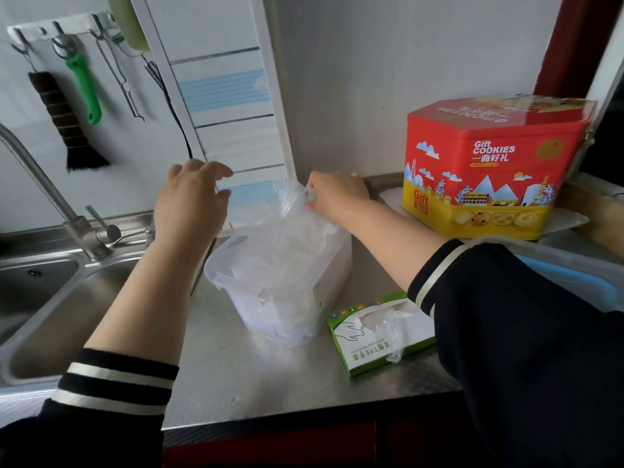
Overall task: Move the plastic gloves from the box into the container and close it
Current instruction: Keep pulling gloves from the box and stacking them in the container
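Note:
A translucent plastic container (pixel 297 298) stands open on the steel counter, with clear plastic gloves (pixel 287 244) heaped inside and rising above its rim. My right hand (pixel 337 194) pinches the raised top of that glove heap above the container's far side. Over the container's left edge hovers my left hand (pixel 192 201), fingers loosely spread and holding nothing. The green and white glove box (pixel 374 336) lies flat just right of the container, under my right forearm, a few gloves poking out of its slot. No lid can be made out.
A red and yellow cookie tin (pixel 489 170) stands at the back right. A steel sink (pixel 50 298) with a faucet (pixel 67 224) lies to the left. A brush (pixel 64 123) and other utensils hang from wall hooks. A blue object (pixel 580 285) sits at the right edge.

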`<state>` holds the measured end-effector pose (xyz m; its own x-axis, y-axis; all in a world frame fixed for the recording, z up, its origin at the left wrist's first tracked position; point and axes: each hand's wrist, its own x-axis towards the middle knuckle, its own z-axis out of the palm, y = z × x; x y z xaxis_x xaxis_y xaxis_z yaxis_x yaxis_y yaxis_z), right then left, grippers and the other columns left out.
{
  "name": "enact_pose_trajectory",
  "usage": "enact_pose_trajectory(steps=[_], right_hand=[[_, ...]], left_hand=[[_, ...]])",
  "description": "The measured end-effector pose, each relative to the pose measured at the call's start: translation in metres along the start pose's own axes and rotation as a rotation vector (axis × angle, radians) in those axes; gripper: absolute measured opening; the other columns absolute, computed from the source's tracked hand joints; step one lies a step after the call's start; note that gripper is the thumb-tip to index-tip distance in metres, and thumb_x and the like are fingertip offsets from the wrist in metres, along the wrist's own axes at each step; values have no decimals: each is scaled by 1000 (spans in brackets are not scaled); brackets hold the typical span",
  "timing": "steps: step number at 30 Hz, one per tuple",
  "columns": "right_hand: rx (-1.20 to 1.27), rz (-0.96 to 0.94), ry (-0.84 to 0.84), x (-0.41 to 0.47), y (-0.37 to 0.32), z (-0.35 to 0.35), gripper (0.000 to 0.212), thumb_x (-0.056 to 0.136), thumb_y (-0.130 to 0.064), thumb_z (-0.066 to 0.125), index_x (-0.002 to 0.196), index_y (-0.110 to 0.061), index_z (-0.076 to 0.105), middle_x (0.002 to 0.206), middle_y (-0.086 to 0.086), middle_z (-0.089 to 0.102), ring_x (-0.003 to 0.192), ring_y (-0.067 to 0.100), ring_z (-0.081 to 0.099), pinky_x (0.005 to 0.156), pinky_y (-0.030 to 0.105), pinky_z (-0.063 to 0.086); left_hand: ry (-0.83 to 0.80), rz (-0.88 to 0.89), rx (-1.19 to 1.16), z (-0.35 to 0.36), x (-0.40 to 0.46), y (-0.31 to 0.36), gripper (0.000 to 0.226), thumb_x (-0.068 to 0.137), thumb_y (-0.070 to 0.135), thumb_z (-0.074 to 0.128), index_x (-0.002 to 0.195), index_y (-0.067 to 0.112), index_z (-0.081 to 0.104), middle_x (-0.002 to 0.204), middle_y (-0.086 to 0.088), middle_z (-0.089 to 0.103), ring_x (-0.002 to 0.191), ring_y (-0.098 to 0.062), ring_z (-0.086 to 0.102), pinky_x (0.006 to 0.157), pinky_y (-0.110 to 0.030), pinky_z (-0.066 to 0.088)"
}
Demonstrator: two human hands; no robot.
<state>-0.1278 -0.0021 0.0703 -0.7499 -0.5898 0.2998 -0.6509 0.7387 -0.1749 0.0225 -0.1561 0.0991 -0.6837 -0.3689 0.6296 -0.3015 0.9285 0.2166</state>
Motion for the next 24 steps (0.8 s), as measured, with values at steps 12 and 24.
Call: enact_pose_trajectory(steps=[12, 24], right_hand=[[88, -54, 1, -9, 14, 12, 36, 93, -34, 60, 123, -17, 50, 118, 4, 61, 105, 27, 57, 84, 37, 39], [634, 41, 292, -120, 71, 22, 11, 90, -27, 64, 100, -23, 64, 92, -11, 64, 85, 6, 59, 78, 28, 51]], left_hand=[[-1049, 323, 326, 64, -5, 39, 113, 77, 32, 79, 153, 39, -4, 162, 0, -4, 147, -36, 10, 116, -58, 20], [-1230, 244, 267, 66, -2, 49, 100, 84, 17, 72, 155, 34, 3, 160, -3, 16, 133, -27, 44, 110, -40, 39]])
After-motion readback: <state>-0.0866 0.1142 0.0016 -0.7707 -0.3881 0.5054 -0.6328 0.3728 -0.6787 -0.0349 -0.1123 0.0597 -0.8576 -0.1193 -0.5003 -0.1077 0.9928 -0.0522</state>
